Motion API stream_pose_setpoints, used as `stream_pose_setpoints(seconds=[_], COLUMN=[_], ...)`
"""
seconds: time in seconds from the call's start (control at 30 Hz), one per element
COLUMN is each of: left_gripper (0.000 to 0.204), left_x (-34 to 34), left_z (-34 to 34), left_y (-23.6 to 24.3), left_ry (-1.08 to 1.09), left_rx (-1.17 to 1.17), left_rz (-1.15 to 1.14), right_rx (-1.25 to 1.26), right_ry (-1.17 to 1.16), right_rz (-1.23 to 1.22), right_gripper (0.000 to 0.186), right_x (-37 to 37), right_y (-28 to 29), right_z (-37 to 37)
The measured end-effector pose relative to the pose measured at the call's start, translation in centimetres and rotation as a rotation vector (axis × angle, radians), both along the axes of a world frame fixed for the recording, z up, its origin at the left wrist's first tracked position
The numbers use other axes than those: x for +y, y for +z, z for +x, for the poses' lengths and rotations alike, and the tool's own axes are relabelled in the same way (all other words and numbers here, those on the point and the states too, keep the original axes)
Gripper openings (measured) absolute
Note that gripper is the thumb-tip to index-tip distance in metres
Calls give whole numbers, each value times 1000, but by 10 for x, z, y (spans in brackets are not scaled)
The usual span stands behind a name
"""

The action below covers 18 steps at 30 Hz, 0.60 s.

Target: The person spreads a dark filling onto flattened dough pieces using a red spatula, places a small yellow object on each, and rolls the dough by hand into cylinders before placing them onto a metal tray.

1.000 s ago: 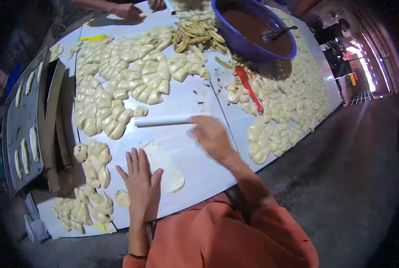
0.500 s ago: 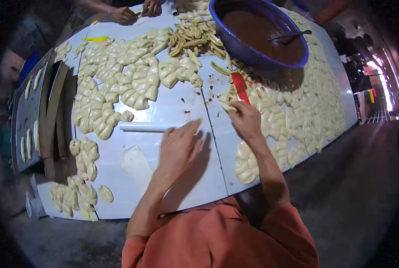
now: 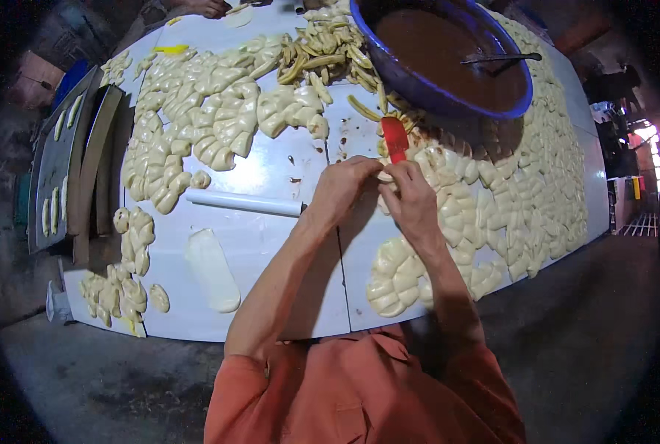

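Note:
My left hand (image 3: 342, 191) and my right hand (image 3: 413, 201) are close together over the middle of the table, both with fingers pinched. Between their fingertips shows a small pale piece of dough (image 3: 384, 177), mostly covered by the fingers. Just beyond the right fingers lies a red scraper (image 3: 394, 138), on the edge of a spread of pale dough pieces (image 3: 485, 211). A white rolling tube (image 3: 245, 202) rests on the table left of my left wrist. Nearer to me lies a flattened strip of dough (image 3: 213, 270).
A large blue basin (image 3: 523, 100) of brown filling with a spoon (image 3: 501, 58) stands far right. Beside it are heaped banana slices (image 3: 322, 55). More dough pieces (image 3: 222, 122) cover the left, near a yellow scraper (image 3: 171, 49). Trays (image 3: 63, 163) stand at the left edge; another person's hand (image 3: 210, 7) shows at the far side.
My left hand has moved up and right from beside the rolling tube to meet my right hand at the dough. The tube now lies slightly tilted, and the flattened strip is in fuller view.

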<state>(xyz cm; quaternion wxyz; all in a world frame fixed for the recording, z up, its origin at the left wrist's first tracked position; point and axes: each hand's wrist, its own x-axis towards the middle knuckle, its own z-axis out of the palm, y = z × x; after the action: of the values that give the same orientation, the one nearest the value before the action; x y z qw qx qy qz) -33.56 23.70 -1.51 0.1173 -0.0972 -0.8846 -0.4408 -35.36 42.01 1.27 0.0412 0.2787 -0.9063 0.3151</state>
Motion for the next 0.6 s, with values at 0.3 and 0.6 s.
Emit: stream_pose_setpoints(seconds=[0.3,0.6], left_gripper=[22,50], left_x=[-5,0], left_z=[0,22], left_y=[6,9], left_ry=[-13,0], left_rx=[-43,8], left_rz=[-215,-85], right_rx=[-691,-721], right_ry=[-210,-324], right_rz=[-907,-694], right_gripper=[19,48], right_x=[45,19], right_y=[3,29], right_z=[6,10])
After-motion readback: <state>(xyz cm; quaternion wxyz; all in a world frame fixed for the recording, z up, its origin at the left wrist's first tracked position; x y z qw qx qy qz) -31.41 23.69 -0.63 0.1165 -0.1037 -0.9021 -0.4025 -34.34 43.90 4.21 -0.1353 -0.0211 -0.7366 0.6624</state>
